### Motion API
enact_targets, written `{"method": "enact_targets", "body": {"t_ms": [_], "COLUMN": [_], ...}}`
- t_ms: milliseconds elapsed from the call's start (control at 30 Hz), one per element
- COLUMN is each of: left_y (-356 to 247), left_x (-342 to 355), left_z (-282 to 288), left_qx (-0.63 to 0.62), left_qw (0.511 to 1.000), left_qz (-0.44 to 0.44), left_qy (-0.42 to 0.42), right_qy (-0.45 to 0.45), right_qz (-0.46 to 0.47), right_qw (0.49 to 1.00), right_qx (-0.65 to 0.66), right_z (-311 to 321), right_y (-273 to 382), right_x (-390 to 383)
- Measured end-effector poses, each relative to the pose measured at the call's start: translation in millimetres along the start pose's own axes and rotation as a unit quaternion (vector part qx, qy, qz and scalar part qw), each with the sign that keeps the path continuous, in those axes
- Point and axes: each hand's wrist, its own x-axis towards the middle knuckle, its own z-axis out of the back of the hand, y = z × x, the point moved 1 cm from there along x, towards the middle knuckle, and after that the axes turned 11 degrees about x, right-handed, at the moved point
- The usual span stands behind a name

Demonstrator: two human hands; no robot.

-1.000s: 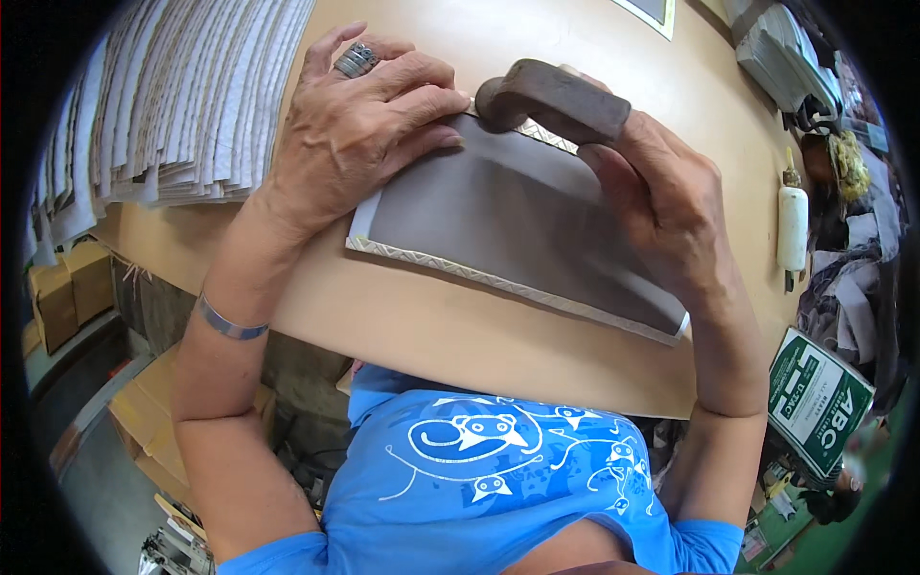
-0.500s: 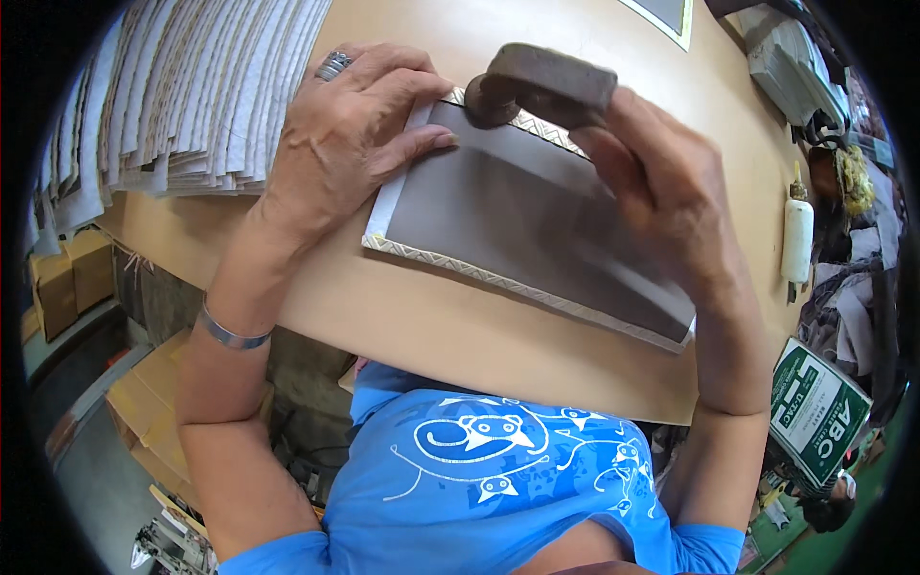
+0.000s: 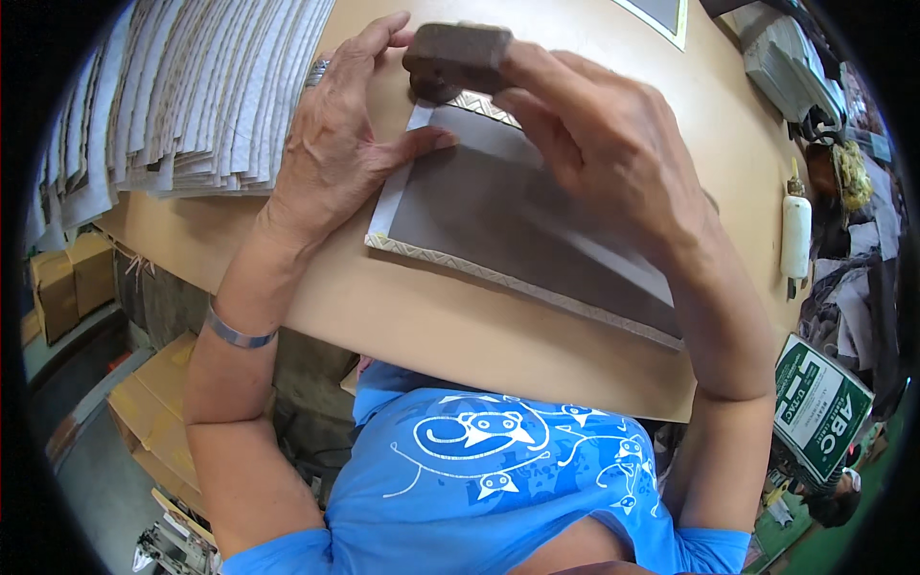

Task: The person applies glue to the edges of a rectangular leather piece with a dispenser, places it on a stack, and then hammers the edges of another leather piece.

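A flat grey panel [image 3: 517, 216] lies on the table before me, with a pale strip down its left side and zigzag-patterned trim along its near and far edges. My left hand [image 3: 331, 139] is open at the left side, its thumb resting on the panel and its fingers stretched beyond the far left corner. In my right hand [image 3: 618, 144] is a dark brown block-shaped hand tool [image 3: 460, 46] with a rounded, roller-like end. That end is at the far left corner, over the patterned trim. The right forearm hides the panel's right part.
Thick stacks of pale, rough-edged sheets [image 3: 201, 96] fill the table's left side. A white bottle with a nozzle [image 3: 795, 235] lies at the right, near a yellowish clump [image 3: 853, 177]. Beyond are a green and white box [image 3: 824, 407] and another bordered panel [image 3: 661, 14]. Cardboard boxes [image 3: 158, 402] stand lower left.
My right hand has moved left along the far trim with the brown tool, reaching the corner. My left fingers have lifted and stretched away from the edge; the thumb stays on the panel.
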Motion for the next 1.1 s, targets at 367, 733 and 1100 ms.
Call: {"method": "enact_targets", "body": {"t_ms": [367,733,1100], "left_y": [-17,-62,-94], "left_x": [6,17,34], "left_z": [-2,11,-25], "left_qx": [0.019,0.264,0.195], "left_qw": [1.0,0.916,0.944], "left_qz": [-0.015,-0.242,-0.208], "left_qy": [0.011,0.182,0.164], "right_qy": [-0.052,-0.126,-0.138], "right_qz": [-0.006,-0.065,-0.142], "right_qw": [0.996,0.989,0.98], "right_qx": [0.074,0.044,-0.025], "right_z": [31,91,96], "right_y": [0,-23,-33], "right_x": [-6,-120,-191]}}
